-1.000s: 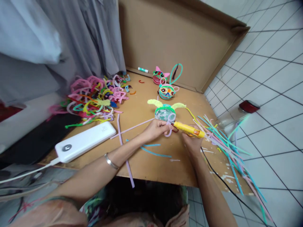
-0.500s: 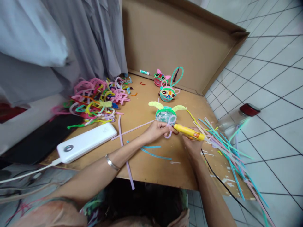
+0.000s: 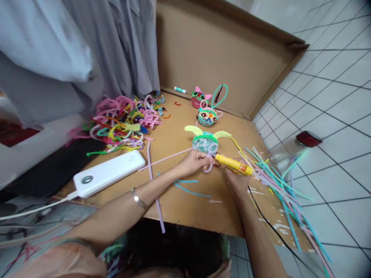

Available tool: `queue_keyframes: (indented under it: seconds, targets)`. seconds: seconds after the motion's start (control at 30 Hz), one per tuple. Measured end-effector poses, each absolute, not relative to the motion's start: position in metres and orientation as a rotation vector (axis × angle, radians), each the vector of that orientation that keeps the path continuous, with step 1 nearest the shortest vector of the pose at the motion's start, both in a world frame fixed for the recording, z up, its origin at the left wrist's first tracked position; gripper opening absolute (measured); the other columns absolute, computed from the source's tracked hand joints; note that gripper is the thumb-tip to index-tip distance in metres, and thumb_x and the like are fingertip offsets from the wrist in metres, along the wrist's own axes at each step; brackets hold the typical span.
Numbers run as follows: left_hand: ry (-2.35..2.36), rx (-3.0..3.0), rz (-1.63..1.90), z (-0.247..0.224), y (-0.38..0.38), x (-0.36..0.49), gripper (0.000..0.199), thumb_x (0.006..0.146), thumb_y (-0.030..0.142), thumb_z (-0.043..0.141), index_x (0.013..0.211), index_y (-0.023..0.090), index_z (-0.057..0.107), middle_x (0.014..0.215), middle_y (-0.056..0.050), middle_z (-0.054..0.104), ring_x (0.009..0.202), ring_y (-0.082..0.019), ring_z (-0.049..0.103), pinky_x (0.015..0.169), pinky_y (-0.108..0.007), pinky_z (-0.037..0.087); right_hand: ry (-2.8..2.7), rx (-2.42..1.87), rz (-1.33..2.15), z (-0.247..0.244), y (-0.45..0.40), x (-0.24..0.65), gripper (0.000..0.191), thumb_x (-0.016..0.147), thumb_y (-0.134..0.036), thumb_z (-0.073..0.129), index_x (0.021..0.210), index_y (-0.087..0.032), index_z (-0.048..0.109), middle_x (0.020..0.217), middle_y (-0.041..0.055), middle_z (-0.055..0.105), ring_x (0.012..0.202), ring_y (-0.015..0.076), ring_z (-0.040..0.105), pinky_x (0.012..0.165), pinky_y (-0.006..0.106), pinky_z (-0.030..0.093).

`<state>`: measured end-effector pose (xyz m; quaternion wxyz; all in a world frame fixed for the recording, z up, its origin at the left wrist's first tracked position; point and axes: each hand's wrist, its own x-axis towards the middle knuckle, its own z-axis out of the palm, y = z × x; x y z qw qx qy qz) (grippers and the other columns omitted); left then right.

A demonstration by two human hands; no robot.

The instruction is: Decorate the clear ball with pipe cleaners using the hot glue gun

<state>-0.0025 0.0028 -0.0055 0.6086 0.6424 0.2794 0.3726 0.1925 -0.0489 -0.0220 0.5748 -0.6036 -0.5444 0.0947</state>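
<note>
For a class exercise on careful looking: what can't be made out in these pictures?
Head view: pinched part of the lilac stem, covered by the left hand.
Head view: grip of the yellow glue gun, inside the right hand.
Head view: part of the red figure, behind the pink-looped figure.
Head view: far end of the white cable, cut off by the left edge.

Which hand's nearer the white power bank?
Left. Left hand is right of the power bank, pinching a lavender pipe-cleaner loop; right hand is farther right, gripping the yellow glue gun.
</note>
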Motion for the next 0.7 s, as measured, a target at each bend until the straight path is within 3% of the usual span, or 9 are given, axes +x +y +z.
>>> queue_keyframes:
  seconds: [0.43,0.6,0.7]
  targets:
    - [0.644,1.453,0.846,-0.005,0.003,-0.003,0.028,0.08,0.039,0.065,0.078,0.012,0.075,0.054,0.005,0.051,0.051,-0.007,0.037,0.055,-0.021,0.027,-1.244,-1.432,0.202,-0.023,-0.049,0.192,0.019,0.062,-0.032,0.065,0.076,-0.022,0.055,0.061,-0.0068,0.056,0.056,0.0123,0.05,0.054,0.024,0.042]
    - [0.631,1.446,0.839,-0.002,0.001,-0.003,0.037,0.077,0.048,0.068,0.077,0.012,0.074,0.053,0.004,0.05,0.052,-0.007,0.037,0.054,-0.022,0.026,-1.186,-1.455,0.129,-0.022,-0.045,0.192,0.018,0.063,-0.033,0.064,0.074,-0.022,0.054,0.06,-0.0061,0.054,0.056,0.0131,0.049,0.055,0.026,0.043]
    - [0.622,1.432,0.871,-0.001,0.001,-0.003,0.046,0.074,0.058,0.069,0.067,0.012,0.069,0.057,0.002,0.054,0.053,-0.007,0.038,0.053,-0.022,0.026,-1.102,-1.496,0.023,-0.023,-0.04,0.205,0.017,0.063,-0.033,0.061,0.075,-0.022,0.054,0.063,-0.0038,0.055,0.057,0.0148,0.05,0.058,0.029,0.045]
